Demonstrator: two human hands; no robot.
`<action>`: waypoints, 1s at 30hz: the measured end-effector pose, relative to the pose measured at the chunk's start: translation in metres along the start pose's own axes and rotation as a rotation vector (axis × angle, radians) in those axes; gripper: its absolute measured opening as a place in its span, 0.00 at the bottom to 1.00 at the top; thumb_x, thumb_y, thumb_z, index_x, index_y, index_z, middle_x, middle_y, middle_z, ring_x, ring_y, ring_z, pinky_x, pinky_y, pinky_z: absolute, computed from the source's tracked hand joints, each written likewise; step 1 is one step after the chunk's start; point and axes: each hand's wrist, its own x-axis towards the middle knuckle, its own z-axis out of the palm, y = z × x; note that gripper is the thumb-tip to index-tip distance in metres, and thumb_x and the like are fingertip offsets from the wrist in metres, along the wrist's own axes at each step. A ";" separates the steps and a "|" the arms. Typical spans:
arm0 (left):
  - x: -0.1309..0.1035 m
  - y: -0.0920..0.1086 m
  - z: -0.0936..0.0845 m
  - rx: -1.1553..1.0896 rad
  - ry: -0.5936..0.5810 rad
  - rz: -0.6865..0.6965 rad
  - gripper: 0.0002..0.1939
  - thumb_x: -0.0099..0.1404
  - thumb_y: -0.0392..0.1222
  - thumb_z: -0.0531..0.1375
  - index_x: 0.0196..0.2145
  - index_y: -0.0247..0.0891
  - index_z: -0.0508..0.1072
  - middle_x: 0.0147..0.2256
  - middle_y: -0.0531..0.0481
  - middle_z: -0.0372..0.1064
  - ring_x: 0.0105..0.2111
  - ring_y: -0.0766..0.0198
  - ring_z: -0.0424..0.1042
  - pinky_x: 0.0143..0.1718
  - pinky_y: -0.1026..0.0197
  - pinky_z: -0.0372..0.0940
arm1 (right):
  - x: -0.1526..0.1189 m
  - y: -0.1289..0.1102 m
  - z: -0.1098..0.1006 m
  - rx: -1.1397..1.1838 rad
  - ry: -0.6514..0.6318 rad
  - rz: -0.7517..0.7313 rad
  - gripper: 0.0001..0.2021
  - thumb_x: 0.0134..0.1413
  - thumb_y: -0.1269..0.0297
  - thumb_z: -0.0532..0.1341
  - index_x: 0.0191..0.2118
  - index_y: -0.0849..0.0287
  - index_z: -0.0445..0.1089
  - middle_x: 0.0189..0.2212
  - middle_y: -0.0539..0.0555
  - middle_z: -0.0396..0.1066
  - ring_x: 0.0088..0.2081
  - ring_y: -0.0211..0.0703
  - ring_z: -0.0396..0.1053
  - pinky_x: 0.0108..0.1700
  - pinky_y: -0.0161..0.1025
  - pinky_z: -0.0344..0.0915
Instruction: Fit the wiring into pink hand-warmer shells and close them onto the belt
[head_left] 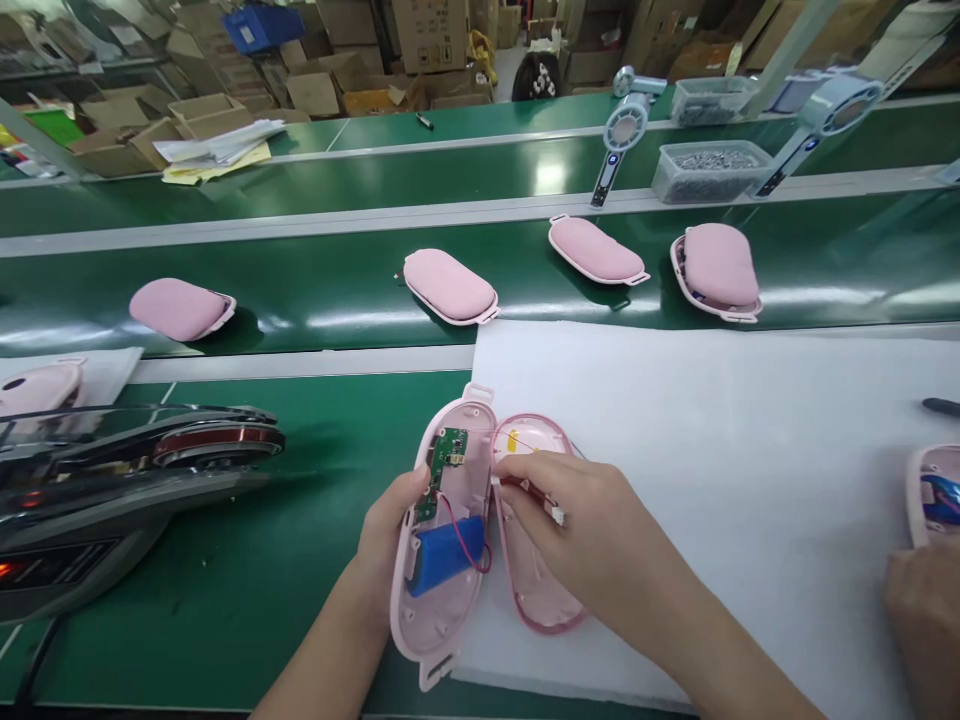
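My left hand (384, 540) grips the left edge of a pink plastic shell half (442, 635), tilted with its inside facing me. Inside it sit a green circuit board (451, 446) and a blue battery (448, 556) with a thin red wire looping off. Fingertips of my right hand (600, 515) are closed on a dark red cable (534, 490) with a small white connector at its end. Under that hand lies a second pink shell half (551, 608) with a yellow patch (513, 440), on the white sheet (720, 480).
Several pink shells, including one at centre (450, 285), lie along the green conveyor (322, 285). A black-and-silver machine (187, 460) stands left. At right, a co-worker's hand (926, 605) touches another pink shell (916, 490). Behind are a screw tub (705, 180) and handheld fans (625, 125).
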 end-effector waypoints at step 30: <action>0.006 -0.010 0.015 0.148 0.010 0.247 0.26 0.53 0.49 0.65 0.49 0.39 0.73 0.48 0.43 0.72 0.56 0.41 0.62 0.58 0.45 0.57 | 0.022 -0.015 -0.002 0.299 -0.146 0.205 0.11 0.48 0.77 0.53 0.19 0.59 0.60 0.17 0.44 0.61 0.21 0.32 0.55 0.23 0.30 0.49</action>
